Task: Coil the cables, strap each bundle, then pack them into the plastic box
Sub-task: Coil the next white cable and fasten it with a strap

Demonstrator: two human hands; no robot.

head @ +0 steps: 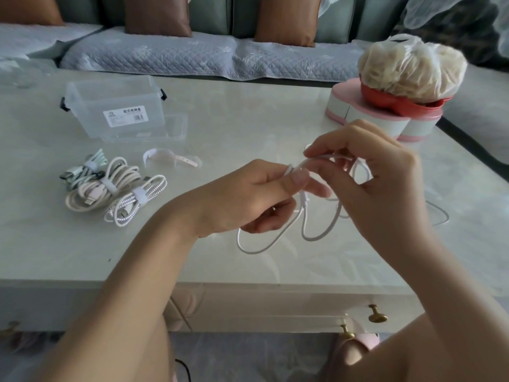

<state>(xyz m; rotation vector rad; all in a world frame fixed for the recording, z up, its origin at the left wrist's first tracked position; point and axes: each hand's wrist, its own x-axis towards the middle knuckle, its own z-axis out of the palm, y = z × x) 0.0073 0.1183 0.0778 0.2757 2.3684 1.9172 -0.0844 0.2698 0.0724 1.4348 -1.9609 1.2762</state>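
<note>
Left hand point(256, 197) pinches the white cable point(264, 248) between thumb and forefinger, gathering the tops of the loops. Right hand point(369, 172) is close beside it, nearly touching, fingers curled round the next stretch of the same cable and feeding it in. Both hands are up above the table point(248, 119). Two or three slack loops hang below them, uneven in length. The rest of the cable trails off right along the tabletop.

Step, as I read it: mid-coil on the last loose cable, not yet strapped.

Out left, near the table edge: three strapped bundles point(115, 188) lying against each other. Just behind them is one loose strap point(176, 159), lying flat. Behind that is the plastic box point(118, 103), open, nothing visible inside, with its clear lid point(176, 128) beside it. Far right, well apart from the work, is a bagged bowl point(407, 73) on a pink stand.

Risks:
- The pinch is light and the loops uneven, so one could slip out and the coil spring open.
- The trailing tail could drag or snag on the table as it is drawn in.
- The strap is well apart from the hands; reaching for it leaves one hand holding the whole coil, which may loosen it.
- A sloppy, oversized bundle may sit badly in the box.
</note>
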